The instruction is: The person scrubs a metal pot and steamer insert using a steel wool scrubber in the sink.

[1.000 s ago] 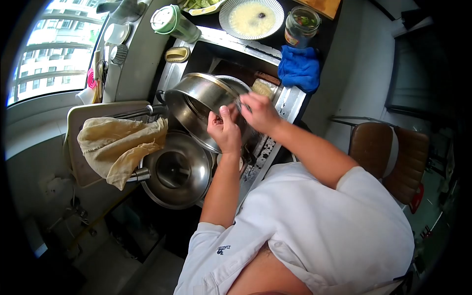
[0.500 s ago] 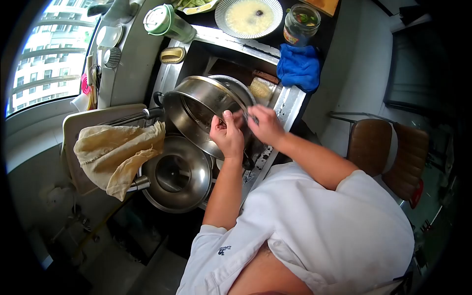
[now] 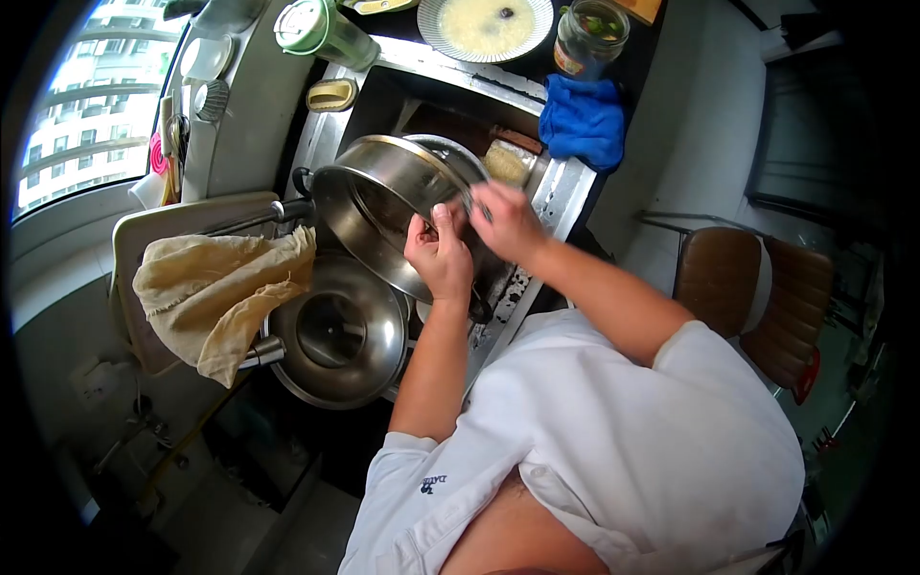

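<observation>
My left hand (image 3: 443,257) is closed, thumb up, over the near rim of a large steel pot (image 3: 369,230) tilted in the sink. Whatever its fingers pinch is mostly hidden. Close beside it, my right hand (image 3: 508,222) is closed on a thin metal tool (image 3: 471,203), blurred, its exact kind unclear. Behind the tilted pot, part of another metal vessel (image 3: 450,151) shows. A wide steel basin (image 3: 335,331) sits to the left of my left forearm.
A beige cloth (image 3: 216,287) hangs over the faucet. A blue cloth (image 3: 582,123) lies on the sink's right edge (image 3: 567,196). Behind are a brush (image 3: 332,95), a green-lidded container (image 3: 331,38), a plate (image 3: 429,38) with pale food and a glass jar (image 3: 589,40). Chairs (image 3: 719,280) stand right.
The whole view has shifted slightly. My right hand has moved a little up and left relative to my left hand, which stays over the pot.
</observation>
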Available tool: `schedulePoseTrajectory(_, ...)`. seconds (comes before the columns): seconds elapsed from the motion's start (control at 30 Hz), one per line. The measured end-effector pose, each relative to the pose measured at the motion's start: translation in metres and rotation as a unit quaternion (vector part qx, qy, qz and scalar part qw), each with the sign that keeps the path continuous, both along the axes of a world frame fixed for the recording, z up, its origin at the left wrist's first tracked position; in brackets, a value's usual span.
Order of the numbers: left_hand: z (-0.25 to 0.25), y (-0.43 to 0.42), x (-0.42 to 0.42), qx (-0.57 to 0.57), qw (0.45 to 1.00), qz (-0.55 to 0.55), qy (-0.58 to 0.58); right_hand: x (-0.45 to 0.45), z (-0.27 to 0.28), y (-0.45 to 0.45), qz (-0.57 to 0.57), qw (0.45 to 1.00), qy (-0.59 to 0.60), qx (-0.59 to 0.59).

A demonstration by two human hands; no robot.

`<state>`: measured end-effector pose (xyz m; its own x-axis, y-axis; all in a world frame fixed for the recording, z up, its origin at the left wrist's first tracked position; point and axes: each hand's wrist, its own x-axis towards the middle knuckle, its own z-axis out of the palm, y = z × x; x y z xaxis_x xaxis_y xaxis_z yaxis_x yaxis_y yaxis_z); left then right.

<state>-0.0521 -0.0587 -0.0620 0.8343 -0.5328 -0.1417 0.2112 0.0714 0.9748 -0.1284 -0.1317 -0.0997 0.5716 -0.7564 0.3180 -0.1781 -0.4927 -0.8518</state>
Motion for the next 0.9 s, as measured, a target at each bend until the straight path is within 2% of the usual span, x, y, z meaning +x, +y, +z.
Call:
schedulePoseTrajectory(0.03,-0.004,0.005,0.004,0.051,0.996,-0.008,-0.073,0.015,0.013,-0.016,0.013,1.000,0.014,0.006)
schedulePoseTrajectory(0.07,0.004,0.005,0.002,0.068,0.997,-0.008,-0.036,0.037,0.004,-0.034,0.010,1.000,0.009,-0.024)
schedulePoseTrajectory(0.17,0.004,0.001,0.002,0.045,0.997,-0.003,-0.069,0.062,0.005,-0.057,0.055,0.998,0.013,-0.036)
schedulePoseTrajectory(0.27,0.004,0.001,0.003,0.053,0.997,-0.002,-0.048,0.021,0.013,-0.033,0.058,0.997,0.049,0.002)
schedulePoseTrajectory(0.33,-0.008,0.008,0.005,0.051,0.998,-0.023,-0.003,-0.017,0.002,0.000,0.064,0.996,0.042,0.051)
schedulePoseTrajectory(0.37,0.004,0.008,0.004,0.063,0.996,-0.028,0.053,-0.026,-0.002,0.010,0.060,0.995,0.040,0.064)
schedulePoseTrajectory(0.43,0.003,0.009,0.003,0.061,0.997,-0.027,0.046,-0.035,-0.002,0.021,0.050,0.994,0.032,0.094)
schedulePoseTrajectory(0.5,0.002,0.008,0.004,0.028,0.999,-0.032,0.032,-0.015,-0.001,0.004,0.030,0.997,0.012,0.076)
schedulePoseTrajectory(0.6,-0.004,0.004,0.006,0.044,0.996,-0.021,-0.069,0.034,0.010,-0.046,0.057,0.996,0.047,0.051)
schedulePoseTrajectory(0.63,0.002,-0.006,0.002,-0.003,0.996,0.004,-0.088,0.050,0.015,-0.062,0.082,0.993,0.067,0.055)
schedulePoseTrajectory(0.77,0.004,0.000,0.002,0.042,0.997,-0.016,-0.055,0.045,0.021,-0.070,0.119,0.984,0.119,0.056)
schedulePoseTrajectory(0.8,-0.001,0.006,0.005,0.057,0.997,-0.023,-0.042,0.028,0.015,-0.060,0.129,0.975,0.158,0.086)
schedulePoseTrajectory(0.83,-0.004,0.009,0.008,0.072,0.997,-0.028,-0.028,0.008,0.024,-0.044,0.119,0.973,0.135,0.142)
schedulePoseTrajectory(0.9,0.003,0.007,0.004,0.036,0.999,-0.018,0.028,-0.025,-0.008,-0.011,0.106,0.977,0.116,0.145)
